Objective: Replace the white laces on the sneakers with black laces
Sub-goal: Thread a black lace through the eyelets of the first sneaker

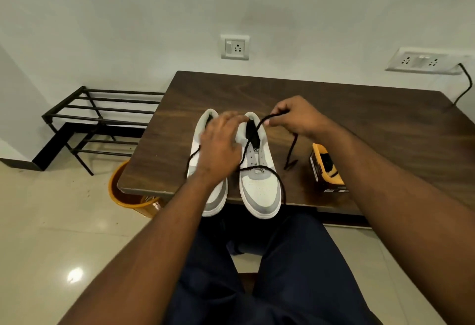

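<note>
Two white and grey sneakers stand side by side at the near edge of the wooden table (359,108), toes toward me. A black lace (279,183) runs through the lowest eyelets of the right sneaker (259,191). My right hand (298,116) pinches one end of this lace above the shoe's opening, and the tail hangs down to the table at its right. My left hand (221,144) hovers over the left sneaker (216,196), fingers blurred and stretched toward the right shoe's collar; the other lace end trails under its wrist. No white laces are in view.
A yellow and black box (327,167) lies on the table right of the shoes. An orange bucket (120,193) stands on the floor under the table's left corner. A black metal shoe rack (102,119) is against the wall at left. A black cable (465,85) hangs from the right wall socket.
</note>
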A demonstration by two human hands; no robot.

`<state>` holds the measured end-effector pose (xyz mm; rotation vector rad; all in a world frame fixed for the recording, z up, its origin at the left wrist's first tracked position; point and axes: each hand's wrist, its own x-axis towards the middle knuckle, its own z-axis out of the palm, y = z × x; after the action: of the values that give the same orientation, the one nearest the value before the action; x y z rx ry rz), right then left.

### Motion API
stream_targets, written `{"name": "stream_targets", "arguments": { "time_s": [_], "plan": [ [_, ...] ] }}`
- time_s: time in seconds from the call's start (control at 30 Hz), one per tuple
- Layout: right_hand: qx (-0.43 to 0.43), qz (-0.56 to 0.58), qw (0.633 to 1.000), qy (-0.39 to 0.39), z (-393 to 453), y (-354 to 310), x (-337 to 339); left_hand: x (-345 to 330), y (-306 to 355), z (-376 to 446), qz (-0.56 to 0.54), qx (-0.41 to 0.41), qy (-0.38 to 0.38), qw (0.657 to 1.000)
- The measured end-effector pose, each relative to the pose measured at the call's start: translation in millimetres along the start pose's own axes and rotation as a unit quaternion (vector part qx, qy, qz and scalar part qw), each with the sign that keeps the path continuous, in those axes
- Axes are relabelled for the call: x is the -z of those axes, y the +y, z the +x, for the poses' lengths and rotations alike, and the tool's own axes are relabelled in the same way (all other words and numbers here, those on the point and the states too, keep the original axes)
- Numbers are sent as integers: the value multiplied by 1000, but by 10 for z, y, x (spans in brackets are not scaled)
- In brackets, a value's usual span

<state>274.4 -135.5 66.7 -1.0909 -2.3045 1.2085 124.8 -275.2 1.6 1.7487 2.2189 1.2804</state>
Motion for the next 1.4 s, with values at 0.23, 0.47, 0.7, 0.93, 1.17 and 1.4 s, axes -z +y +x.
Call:
{"name": "stream_targets", "arguments": {
  "time_s": [0.23,0.47,0.7,0.93,1.17,1.4],
  "plan": [
    [-100,-2,994,-49,-423,541,-236,-500,64,-490,-239,192,-75,949],
    [-237,220,946,-15,-470,940,-401,-516,58,-423,92,124,-270,950],
    [-252,16,948,193,-201,970,-542,-680,94,-358,152,51,-183,970],
    [-250,-261,930,67,-49,1182,-786,-708,17,-461,39,128,-115,984],
    [-177,-176,957,146,-107,1389,-923,-370,-163,-507,36,273,90,957],
    [-195,163,926,278,-378,1211,-911,-200,-281,-429,-92,412,279,863]
  ]
}}
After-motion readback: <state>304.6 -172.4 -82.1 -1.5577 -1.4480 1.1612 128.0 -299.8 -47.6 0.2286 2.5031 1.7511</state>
